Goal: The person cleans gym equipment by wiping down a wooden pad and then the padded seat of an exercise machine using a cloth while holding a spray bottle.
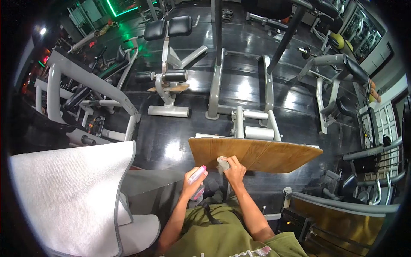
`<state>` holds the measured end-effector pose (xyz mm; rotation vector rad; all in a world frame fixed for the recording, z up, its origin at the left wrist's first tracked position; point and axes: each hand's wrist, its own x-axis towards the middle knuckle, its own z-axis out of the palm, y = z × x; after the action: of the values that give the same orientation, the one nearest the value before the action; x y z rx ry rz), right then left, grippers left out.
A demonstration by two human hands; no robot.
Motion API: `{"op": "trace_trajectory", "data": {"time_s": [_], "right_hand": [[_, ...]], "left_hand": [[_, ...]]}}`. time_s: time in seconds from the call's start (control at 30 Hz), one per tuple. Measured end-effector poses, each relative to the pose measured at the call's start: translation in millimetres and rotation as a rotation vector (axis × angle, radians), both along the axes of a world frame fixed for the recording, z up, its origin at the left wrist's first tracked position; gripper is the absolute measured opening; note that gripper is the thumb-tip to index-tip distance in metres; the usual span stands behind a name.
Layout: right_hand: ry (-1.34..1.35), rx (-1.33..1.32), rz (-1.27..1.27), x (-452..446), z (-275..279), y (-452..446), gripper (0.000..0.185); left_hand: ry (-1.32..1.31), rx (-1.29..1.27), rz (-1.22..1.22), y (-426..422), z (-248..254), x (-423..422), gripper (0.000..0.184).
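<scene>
My right hand pinches a rag between its fingers at the board, contact unclear; my left hand, near the board's left end, wraps a bottle. A slack pinch could drop the rag below the board.

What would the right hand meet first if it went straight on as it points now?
Most likely the brown wooden board: the crumpled grey cloth in the right hand overlaps its face in view, though depth and contact are unclear.
</scene>
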<state>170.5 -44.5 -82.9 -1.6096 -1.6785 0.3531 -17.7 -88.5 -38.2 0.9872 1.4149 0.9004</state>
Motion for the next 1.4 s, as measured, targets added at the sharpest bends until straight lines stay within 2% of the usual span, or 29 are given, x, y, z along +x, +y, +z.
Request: {"op": "trace_trajectory", "data": {"time_s": [0.07,0.13,0.23,0.33,0.37,0.47,0.63,0.73,0.83,0.93,1.03,1.13,1.17,1.3,1.4], "right_hand": [[0.001,-0.027,-0.007,-2,-5,0,0.028],[0.057,0.007,-0.037,-9,12,4,0.029],[0.190,0.166,-0.060,-28,32,17,0.029],[0.160,0.101,-0.014,-36,14,14,0.028],[0.062,0.000,0.005,-36,6,9,0.033],[-0.061,-0.187,0.036,-30,-18,-4,0.031],[0.156,0.079,-0.022,-52,29,20,0.029],[0.123,0.051,0.009,-56,22,18,0.030],[-0.090,-0.134,0.067,-53,-8,6,0.024],[-0.083,-0.163,0.040,-56,-14,4,0.024],[0.134,0.005,0.019,-63,11,13,0.026],[0.229,0.063,0.010,-76,47,25,0.030],[0.196,0.061,0.020,-77,39,24,0.046],[0.051,-0.079,0.041,-79,0,9,0.043],[0.047,-0.221,0.018,-75,-16,-1,0.038]], "left_hand": [[0.005,0.003,0.007,1,2,-3,0.022],[0.025,0.004,0.009,-2,2,-5,0.022],[0.019,0.001,0.014,-3,3,-7,0.022],[-0.017,-0.014,0.040,-3,6,-8,0.021],[-0.020,-0.009,0.037,-3,5,-10,0.020],[-0.017,0.019,0.038,-5,-1,-16,0.018],[-0.008,0.010,0.076,-9,1,-26,0.016],[0.012,-0.015,0.087,-12,3,-31,0.017],[-0.021,-0.026,0.116,-13,3,-33,0.018],[-0.030,-0.024,0.107,-13,4,-38,0.018],[-0.019,-0.037,0.107,-11,9,-40,0.018],[-0.031,-0.047,0.128,-9,7,-39,0.018],[-0.034,-0.042,0.129,-10,6,-39,0.018],[-0.028,-0.041,0.114,-9,6,-38,0.018],[0.011,-0.030,0.098,-12,4,-39,0.017]]}}
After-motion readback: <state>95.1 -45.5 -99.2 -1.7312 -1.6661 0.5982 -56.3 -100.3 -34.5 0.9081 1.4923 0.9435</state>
